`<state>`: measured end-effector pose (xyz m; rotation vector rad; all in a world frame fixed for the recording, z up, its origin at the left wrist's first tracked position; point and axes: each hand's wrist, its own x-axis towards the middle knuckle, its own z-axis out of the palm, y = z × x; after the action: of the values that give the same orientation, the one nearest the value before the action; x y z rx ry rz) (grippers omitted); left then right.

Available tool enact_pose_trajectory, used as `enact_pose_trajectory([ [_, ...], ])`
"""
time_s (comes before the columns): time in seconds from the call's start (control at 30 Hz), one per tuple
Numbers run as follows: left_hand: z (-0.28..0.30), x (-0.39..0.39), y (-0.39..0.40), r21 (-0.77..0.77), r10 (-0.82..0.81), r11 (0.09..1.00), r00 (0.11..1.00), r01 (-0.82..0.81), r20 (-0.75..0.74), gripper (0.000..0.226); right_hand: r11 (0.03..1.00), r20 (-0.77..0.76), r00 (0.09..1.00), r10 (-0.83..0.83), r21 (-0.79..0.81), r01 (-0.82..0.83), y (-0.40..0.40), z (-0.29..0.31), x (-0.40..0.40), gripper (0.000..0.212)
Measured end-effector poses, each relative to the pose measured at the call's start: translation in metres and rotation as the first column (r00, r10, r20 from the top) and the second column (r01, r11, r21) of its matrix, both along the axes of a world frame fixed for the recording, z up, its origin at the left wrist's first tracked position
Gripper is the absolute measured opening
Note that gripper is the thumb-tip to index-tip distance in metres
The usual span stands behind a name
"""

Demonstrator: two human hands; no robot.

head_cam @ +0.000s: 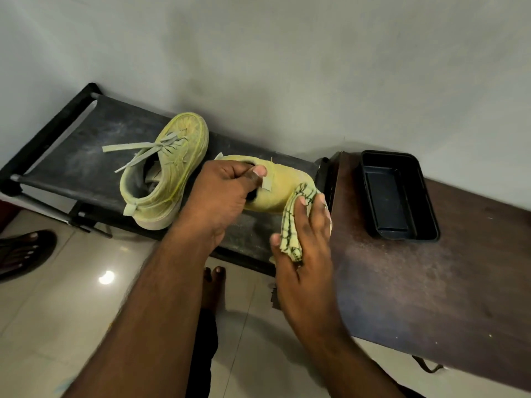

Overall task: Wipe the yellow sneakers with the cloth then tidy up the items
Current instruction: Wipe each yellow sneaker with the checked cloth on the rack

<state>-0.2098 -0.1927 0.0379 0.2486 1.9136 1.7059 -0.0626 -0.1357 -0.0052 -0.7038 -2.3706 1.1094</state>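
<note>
Currently the left hand (227, 191) is clenched on the collar of one yellow sneaker (280, 186), thumb on top by the heel tab, fingers tucked into the opening, forearm coming in from bottom left. Right hand (304, 245) grasps the cloth (294, 222), a yellow one with dark check lines, palm down, fingers spread over it, pressing it against the toe end of that sneaker. Count: two sneakers, one cloth, one black tray (398, 196). The held sneaker sits over the right end of the black rack (71, 165). The second sneaker (166, 170) rests on the rack just left of it, laces loose, not touched. The tray sits on the brown table (431, 282) to the right, well apart from both hands. Two bare feet visible on the tiled floor (71, 311) below.
</note>
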Motion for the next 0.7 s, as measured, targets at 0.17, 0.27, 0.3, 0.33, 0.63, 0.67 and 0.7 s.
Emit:
enact_pose_trajectory([
  [0.17, -0.001, 0.007, -0.001, -0.037, -0.046, 0.998, 0.998, 0.045, -0.043, 0.023, 0.956, 0.056, 0.978, -0.201, -0.208, 0.209, 0.029, 0.006, -0.026, 0.068],
  [0.27, -0.002, 0.01, 0.001, -0.042, -0.035, 0.999, 0.999, 0.034, -0.036, 0.024, 0.927, 0.052, 0.967, -0.251, -0.274, 0.255, 0.024, 0.008, -0.025, 0.063],
  [0.3, -0.001, 0.009, 0.001, -0.034, -0.015, 0.999, 1.0, 0.014, -0.022, 0.023, 0.941, 0.019, 0.973, -0.229, -0.251, 0.226, 0.015, 0.007, -0.022, 0.062],
  [0.33, -0.001, 0.008, 0.001, -0.032, 0.012, 0.999, 1.0, -0.012, -0.003, 0.026, 0.95, -0.011, 0.979, -0.205, -0.243, 0.196, 0.006, 0.006, -0.019, 0.063],
  [0.63, 0.002, 0.012, 0.008, -0.035, 0.077, 0.996, 0.997, -0.078, -0.018, 0.025, 0.778, -0.032, 0.929, -0.369, -0.557, 0.29, -0.017, 0.014, -0.029, 0.064],
  [0.67, 0.003, 0.011, 0.007, -0.03, 0.085, 0.996, 0.996, -0.085, -0.016, 0.025, 0.752, -0.033, 0.929, -0.368, -0.598, 0.277, -0.023, 0.017, -0.029, 0.064],
  [0.7, 0.004, 0.009, 0.006, -0.025, 0.096, 0.995, 0.995, -0.096, -0.002, 0.025, 0.728, -0.036, 0.929, -0.367, -0.633, 0.263, -0.027, 0.019, -0.029, 0.066],
])
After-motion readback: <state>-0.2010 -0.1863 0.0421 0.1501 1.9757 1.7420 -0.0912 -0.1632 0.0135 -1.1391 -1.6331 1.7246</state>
